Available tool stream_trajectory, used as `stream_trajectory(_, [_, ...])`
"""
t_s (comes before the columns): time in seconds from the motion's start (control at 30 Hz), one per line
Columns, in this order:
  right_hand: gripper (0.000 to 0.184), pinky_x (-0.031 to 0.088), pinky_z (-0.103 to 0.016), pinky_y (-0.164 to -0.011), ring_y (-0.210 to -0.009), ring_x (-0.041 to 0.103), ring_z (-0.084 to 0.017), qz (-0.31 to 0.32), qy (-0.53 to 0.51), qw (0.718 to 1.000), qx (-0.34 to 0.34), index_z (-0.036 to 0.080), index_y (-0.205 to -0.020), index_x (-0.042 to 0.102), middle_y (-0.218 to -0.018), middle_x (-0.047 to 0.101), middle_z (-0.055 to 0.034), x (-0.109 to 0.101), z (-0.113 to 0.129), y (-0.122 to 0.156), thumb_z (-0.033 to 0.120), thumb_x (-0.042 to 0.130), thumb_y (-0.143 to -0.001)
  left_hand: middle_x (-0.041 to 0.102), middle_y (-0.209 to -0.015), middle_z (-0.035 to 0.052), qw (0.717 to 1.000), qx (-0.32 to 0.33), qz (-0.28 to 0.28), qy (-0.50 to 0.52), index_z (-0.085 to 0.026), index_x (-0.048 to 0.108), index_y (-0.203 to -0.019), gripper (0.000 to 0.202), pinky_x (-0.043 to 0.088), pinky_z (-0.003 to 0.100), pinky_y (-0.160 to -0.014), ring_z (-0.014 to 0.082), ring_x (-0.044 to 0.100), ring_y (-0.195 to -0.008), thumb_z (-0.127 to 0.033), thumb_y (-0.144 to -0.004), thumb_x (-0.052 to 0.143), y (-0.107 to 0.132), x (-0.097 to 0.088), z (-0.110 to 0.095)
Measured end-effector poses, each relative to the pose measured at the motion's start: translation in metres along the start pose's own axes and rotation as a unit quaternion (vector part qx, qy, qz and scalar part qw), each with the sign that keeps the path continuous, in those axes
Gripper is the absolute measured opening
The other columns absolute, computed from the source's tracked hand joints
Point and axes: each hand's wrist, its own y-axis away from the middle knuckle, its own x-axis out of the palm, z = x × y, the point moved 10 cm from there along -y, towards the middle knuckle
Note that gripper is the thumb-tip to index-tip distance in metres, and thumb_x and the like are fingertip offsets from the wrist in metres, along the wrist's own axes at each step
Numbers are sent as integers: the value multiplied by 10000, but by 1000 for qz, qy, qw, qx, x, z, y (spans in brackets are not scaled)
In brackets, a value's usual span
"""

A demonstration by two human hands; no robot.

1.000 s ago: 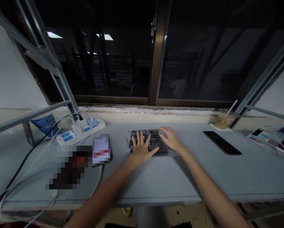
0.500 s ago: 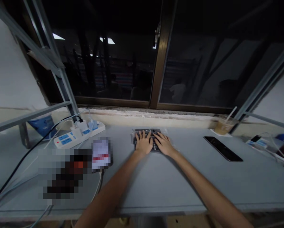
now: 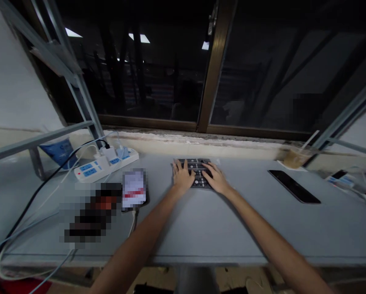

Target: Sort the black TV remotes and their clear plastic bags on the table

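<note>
A flat black packet with white marks (image 3: 200, 181) lies on the grey table near the window wall. Clear plastic seems to wrap it. Over its left end rests my left hand (image 3: 182, 177), open, its fingers spread and its thumb pointing inward. My right hand (image 3: 216, 179) lies on the right end in the same way, fingers apart. Between the two hands the middle of the packet shows, with rows of small white shapes. Its outer ends are partly hidden under my palms and fingers.
To the left stand a white power strip (image 3: 109, 164) with plugs and cables, a lit phone (image 3: 134, 190) on a cable and a blurred-out dark item (image 3: 92, 212). To the right lie a black phone (image 3: 293, 186) and a drink cup with a straw (image 3: 295, 158). Metal frame posts flank the table.
My hands have slid apart a little, so more of the packet's middle shows between them. The whole view has shifted slightly.
</note>
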Motion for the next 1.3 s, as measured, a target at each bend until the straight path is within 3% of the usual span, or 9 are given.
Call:
stream_trajectory(0.07, [412, 270, -362, -939, -1146, 353, -175, -15, -3, 1000, 5, 245, -1165, 437, -1232, 411, -50, -9, -5, -2, 421, 305, -817, 289, -1327, 139, 1000, -22, -12, 9, -141, 345, -1251, 480, 240, 392, -954, 277, 221, -1220, -279, -792, 322, -7, -7, 12])
stream_trajectory(0.17, [382, 269, -358, -937, -1098, 401, -168, -51, 2, 998, 31, 215, -1116, 483, -1168, 477, -52, -30, -25, -5, 363, 279, -829, 296, -1323, 128, 995, -45, -82, -20, -146, 364, -1239, 442, 265, 379, -937, 255, 239, -1214, -205, -814, 257, -16, -24, 36])
stream_trajectory(0.3, [375, 291, -386, -908, -1049, 442, -198, -76, 22, 994, 78, 168, -1127, 473, -1124, 507, -97, -42, -54, 1, 237, 295, -804, 419, -1233, 115, 992, -63, -56, -90, -144, 417, -1186, 411, 314, 383, -886, 250, 319, -1160, -175, -814, 245, -20, -15, 62])
stream_trajectory(0.4, [378, 281, -407, -911, -1067, 429, -212, -54, 33, 995, 76, 164, -1123, 483, -1135, 507, -97, -29, -56, 6, 189, 333, -777, 486, -1156, 95, 993, -33, -35, -108, -162, 469, -1127, 373, 302, 361, -894, 225, 355, -1127, -188, -819, 261, -19, -6, 61])
stream_trajectory(0.57, [417, 295, -343, -914, -1067, 430, -153, -21, 40, 998, 44, 200, -1147, 463, -1142, 510, -47, -9, -41, 10, 118, 280, -781, 454, -1184, 99, 992, -5, -11, -127, -177, 477, -1115, 354, 268, 369, -915, 220, 345, -1129, -193, -812, 296, -16, -4, 53])
stream_trajectory(0.73, [405, 265, -376, -924, -1067, 427, -182, -20, 61, 997, 52, 216, -1155, 455, -1152, 497, -56, -13, -41, 9, 152, 299, -787, 447, -1181, 113, 991, 2, 4, -137, -178, 447, -1144, 362, 280, 385, -896, 236, 345, -1127, -197, -809, 310, -15, -4, 51])
stream_trajectory(0.97, [471, 234, -469, -907, -1087, 393, -273, -48, 89, 986, 134, 158, -1189, 413, -1174, 462, -137, -34, -74, 7, 384, 364, -779, 432, -1201, 100, 990, -23, -20, -138, -153, 425, -1166, 387, 255, 374, -916, 248, 303, -1157, -211, -835, 232, -16, -6, 55])
stream_trajectory(1.17, [344, 236, -486, -899, -1079, 412, -249, -22, 90, 987, 129, 193, -1081, 517, -1150, 490, -120, -13, -74, 13, 282, 321, -812, 444, -1189, 122, 991, -21, -24, -130, -138, 476, -1126, 387, 240, 427, -913, 280, 306, -1151, -200, -827, 238, -15, -3, 56])
stream_trajectory(1.3, [322, 261, -463, -894, -1060, 431, -244, -43, 82, 988, 125, 197, -1043, 542, -1128, 511, -115, -15, -71, 12, 284, 355, -796, 449, -1185, 136, 992, -19, -27, -123, -136, 493, -1119, 380, 250, 431, -905, 285, 319, -1141, -195, -813, 276, -15, -3, 56])
